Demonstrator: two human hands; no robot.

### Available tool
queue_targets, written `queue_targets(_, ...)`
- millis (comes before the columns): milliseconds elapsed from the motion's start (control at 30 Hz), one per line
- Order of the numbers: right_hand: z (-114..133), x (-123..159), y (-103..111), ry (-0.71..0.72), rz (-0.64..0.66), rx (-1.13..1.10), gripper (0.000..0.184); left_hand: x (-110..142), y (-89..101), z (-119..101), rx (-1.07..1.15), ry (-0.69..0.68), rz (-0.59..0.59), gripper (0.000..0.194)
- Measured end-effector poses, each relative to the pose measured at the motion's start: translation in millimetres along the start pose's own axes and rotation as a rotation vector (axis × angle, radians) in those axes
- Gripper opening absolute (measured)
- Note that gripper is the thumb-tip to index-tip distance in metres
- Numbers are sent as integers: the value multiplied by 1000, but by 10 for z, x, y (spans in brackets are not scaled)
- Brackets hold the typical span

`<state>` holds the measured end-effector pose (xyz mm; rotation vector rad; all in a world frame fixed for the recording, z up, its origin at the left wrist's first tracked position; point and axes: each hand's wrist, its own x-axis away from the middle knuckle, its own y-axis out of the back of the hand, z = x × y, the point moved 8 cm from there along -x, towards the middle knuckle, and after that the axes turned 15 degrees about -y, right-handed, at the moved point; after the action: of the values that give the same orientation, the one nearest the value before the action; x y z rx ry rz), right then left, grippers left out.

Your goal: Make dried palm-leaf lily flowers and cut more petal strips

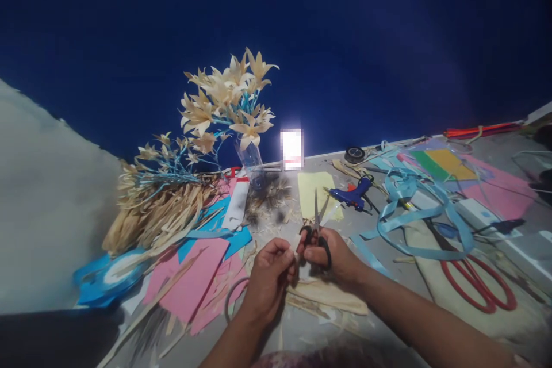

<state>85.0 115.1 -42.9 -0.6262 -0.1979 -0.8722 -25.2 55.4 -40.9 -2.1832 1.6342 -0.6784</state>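
Observation:
My left hand (273, 264) pinches a small pale strip (296, 243), perhaps dried husk, between thumb and fingers. Close beside it, my right hand (330, 253) has its fingers through the black handles of a pair of scissors (316, 218), whose blades point up and away from me. The fingertips of both hands nearly meet around the pale piece. Under and in front of my hands lie flat dried husk pieces (328, 297). A yellow paper sheet (319, 192) is just beyond the scissors, with a blue glue gun (354, 194) to its right.
A clear vase (250, 158) holds cream husk flowers (233, 89). Dried husks (159, 213), pink paper (194, 276) and a blue ribbon roll (110, 276) lie left. Loose light-blue ribbon (425, 221) and red-handled scissors (478, 284) are right. A bright light (292, 148) stands by the dark-blue wall.

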Motion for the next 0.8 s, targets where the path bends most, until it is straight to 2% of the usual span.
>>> queue_targets(100,66,46,-3,13,-23,49,46,14,-39,46,-66,32,91,29)
queue_targets(167,78,42,-4,-28,-13,98,40,30,-51,59,-119,42,160,29)
queue_targets(333,-17,0,-155,-162,222,-78,36,60,-73,5,-212,7,304,32)
queue_targets(433,-4,-27,-139,-162,273,-158,39,68,-68,-25,-139,8,319,32)
queue_targets(567,101,-70,36,-85,235,-245,39,60,-20,-23,-26,56,285,35)
queue_targets(667,91,-62,40,-49,189,-113,41,37,6,-21,-99,60,277,34)
queue_targets(733,36,-45,-29,-57,162,44,38,20,-2,-42,-201,34,287,33)
queue_targets(800,-11,-36,-100,-84,178,85,33,10,-37,-81,-285,-11,317,31)
